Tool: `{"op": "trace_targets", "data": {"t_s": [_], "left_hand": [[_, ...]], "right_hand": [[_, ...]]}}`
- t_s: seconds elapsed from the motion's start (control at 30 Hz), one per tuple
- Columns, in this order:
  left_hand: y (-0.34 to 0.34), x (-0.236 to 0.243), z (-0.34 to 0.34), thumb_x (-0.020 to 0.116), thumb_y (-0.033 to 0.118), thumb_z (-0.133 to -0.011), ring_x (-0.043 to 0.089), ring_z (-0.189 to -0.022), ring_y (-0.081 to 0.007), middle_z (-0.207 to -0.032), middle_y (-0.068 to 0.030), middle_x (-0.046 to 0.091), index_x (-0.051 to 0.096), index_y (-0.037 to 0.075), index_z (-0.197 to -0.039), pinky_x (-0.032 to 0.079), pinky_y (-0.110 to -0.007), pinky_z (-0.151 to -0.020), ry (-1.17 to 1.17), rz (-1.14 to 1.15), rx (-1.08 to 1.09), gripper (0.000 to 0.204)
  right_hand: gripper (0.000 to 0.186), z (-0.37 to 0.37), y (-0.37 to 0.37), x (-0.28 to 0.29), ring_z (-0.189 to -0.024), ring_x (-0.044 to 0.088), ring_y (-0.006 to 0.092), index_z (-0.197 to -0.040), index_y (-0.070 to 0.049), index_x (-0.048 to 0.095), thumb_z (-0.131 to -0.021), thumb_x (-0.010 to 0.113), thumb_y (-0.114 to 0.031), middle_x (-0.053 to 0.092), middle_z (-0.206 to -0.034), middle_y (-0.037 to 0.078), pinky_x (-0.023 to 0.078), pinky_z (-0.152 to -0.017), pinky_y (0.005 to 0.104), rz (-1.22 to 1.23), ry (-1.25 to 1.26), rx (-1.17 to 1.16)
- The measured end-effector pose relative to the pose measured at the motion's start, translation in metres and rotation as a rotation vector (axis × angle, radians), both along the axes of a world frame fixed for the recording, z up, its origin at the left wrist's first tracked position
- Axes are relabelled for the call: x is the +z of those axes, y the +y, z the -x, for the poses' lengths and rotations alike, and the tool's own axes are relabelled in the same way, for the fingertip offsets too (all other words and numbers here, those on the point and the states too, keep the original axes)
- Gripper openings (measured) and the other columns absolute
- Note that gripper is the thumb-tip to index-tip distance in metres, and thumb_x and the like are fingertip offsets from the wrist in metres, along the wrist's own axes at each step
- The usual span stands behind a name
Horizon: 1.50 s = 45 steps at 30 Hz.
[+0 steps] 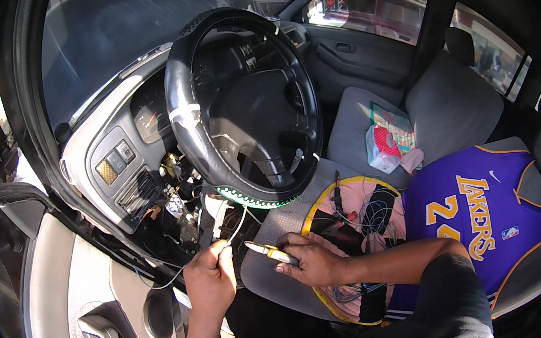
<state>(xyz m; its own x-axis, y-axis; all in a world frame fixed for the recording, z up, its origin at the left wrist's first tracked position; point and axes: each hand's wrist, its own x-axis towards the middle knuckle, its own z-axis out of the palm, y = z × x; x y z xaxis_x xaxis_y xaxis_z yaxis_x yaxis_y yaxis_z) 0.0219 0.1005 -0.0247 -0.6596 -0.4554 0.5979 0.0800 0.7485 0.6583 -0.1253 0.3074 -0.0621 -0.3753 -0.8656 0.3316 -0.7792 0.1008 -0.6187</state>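
Note:
A white cable [241,224] is pinched between the thumb and fingers of my left hand [208,279], below the steering wheel [177,99]. From the grip it rises toward the underside of the wheel, and a thin pale wire [164,286] trails off on the door side. My right hand [317,260] is closed around yellow-handled pliers [273,253]. Their metal nose points left at the cable, a short gap away from my left fingers. Under the dashboard lies an opened area with loose wiring [177,199].
A pink round organizer with a yellow rim [310,212] sits right of my right hand, holding coiled wires [377,213]. A purple jersey [449,215] covers the near seat. A tissue pack [383,149] rests on the far seat. The open door [63,279] stands at left.

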Motion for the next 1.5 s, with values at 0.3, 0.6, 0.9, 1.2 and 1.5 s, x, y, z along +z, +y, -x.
{"op": "trace_targets", "data": {"t_s": [0.3,0.6,0.9,1.2,1.5], "left_hand": [[0.007,-0.005,0.009,0.067,0.014,-0.096,0.074,-0.083,-0.0316,-0.096,-0.0128,0.077,0.076,0.008,-0.109,0.059,-0.041,-0.075,-0.19,0.257,0.045,0.017],[0.009,-0.009,0.012,0.071,0.013,-0.09,0.069,-0.067,-0.0311,-0.08,-0.0111,0.071,0.076,0.009,-0.108,0.057,-0.042,-0.062,-0.134,0.296,-0.011,0.019],[0.007,-0.022,0.018,0.07,0.014,-0.082,0.071,-0.077,-0.0285,-0.084,-0.007,0.07,0.071,0.008,-0.111,0.06,-0.039,-0.067,-0.23,0.497,-0.217,0.03],[-0.044,0.001,-0.005,0.064,0.008,-0.103,0.068,-0.091,-0.0164,-0.1,-0.0091,0.075,0.07,-0.002,-0.11,0.053,-0.032,-0.08,0.162,-0.16,0.117,0.014],[-0.034,0.0,-0.017,0.075,0.01,-0.097,0.069,-0.074,-0.0136,-0.082,-0.0095,0.076,0.076,-0.003,-0.106,0.055,-0.029,-0.07,-0.096,-0.128,0.136,0.016]], "right_hand": [[0.031,-0.012,-0.011,-0.019,-0.113,0.064,0.0373,-0.117,0.003,0.067,-0.101,0.069,-0.024,0.063,-0.123,0.019,0.052,-0.097,0.0417,0.073,-0.169,0.004],[0.033,-0.016,-0.009,-0.017,-0.093,0.065,0.0328,-0.103,0.004,0.064,-0.102,0.068,-0.029,0.064,-0.102,0.017,0.052,-0.083,0.042,0.053,-0.243,-0.078],[0.034,-0.043,0.027,-0.011,-0.068,0.055,0.0125,-0.106,-0.006,0.054,-0.109,0.056,-0.04,0.055,-0.085,0.004,0.045,-0.055,0.025,-0.099,-1.264,-0.209],[0.021,0.015,0.052,-0.056,-0.09,0.066,0.0235,-0.116,-0.006,0.063,-0.103,0.066,-0.022,0.063,-0.101,0.008,0.055,-0.082,0.0396,0.025,-1.122,-0.544],[0.036,-0.012,-0.036,0.017,-0.123,0.058,0.0392,-0.131,-0.004,0.065,-0.101,0.065,-0.024,0.06,-0.131,0.021,0.047,-0.107,0.0442,-0.037,-0.173,0.075]]}}
